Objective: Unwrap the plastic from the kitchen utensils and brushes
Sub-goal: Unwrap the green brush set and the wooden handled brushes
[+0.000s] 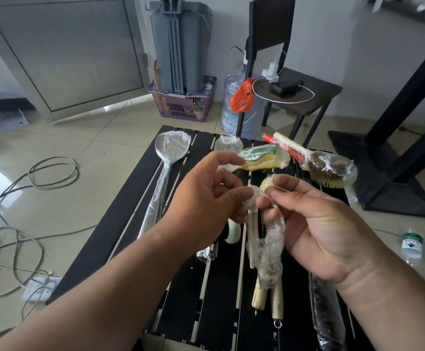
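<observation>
Above a black slatted table [135,198], my left hand [206,196] pinches the top of a small white utensil [252,234] that hangs down. My right hand [315,224] pinches a twisted strip of clear plastic wrap [273,239] that trails from that utensil. Below them lie wooden-handled brushes [264,295], still partly in film. A wrapped metal spatula [167,160] lies to the left. At the far side sit a wrapped yellow-green sponge [264,157], a wrapped round brush [330,168] with a red-handled one beside it, and a small wrapped pale item [227,145].
A wrapped dark long item [325,312] lies along the table's right edge. A pale green handle [233,233] shows under my left hand. Cables [16,224] and a power strip lie on the floor to the left; a small bottle [412,245] stands at the right. A water jug, chair and basket are behind.
</observation>
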